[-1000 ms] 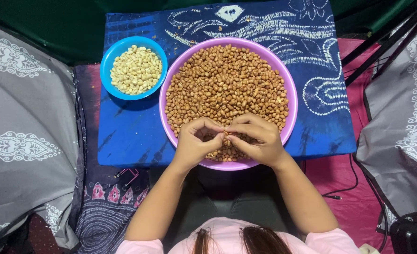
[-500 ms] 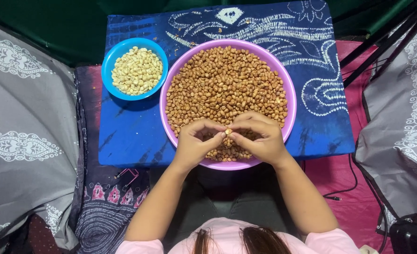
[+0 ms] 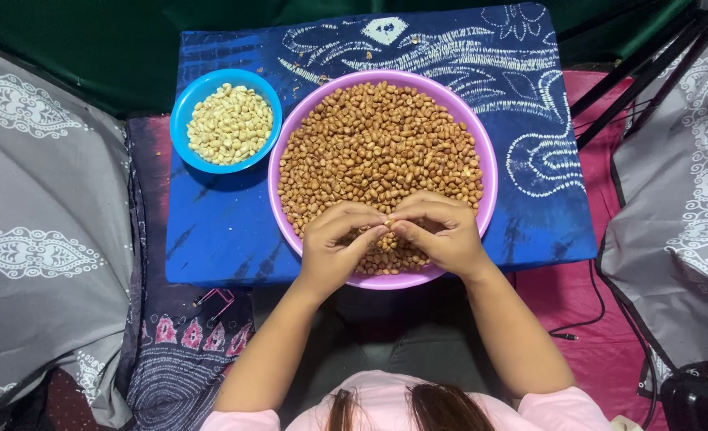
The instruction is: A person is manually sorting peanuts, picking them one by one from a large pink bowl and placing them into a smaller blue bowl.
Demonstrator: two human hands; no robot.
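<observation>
Peanut sits pinched between the fingertips of left hand and right hand, both grips closed on it, over the purple bowl of brown peanuts on the blue bench. Farther left stands a blue bowl of pale skinned peanuts.

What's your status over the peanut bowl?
Both hands, left hand and right hand, pinch one peanut between fingertips. Pink bowl full of brown peanuts. Blue bowl of pale ones beside. Nothing blocking.
</observation>
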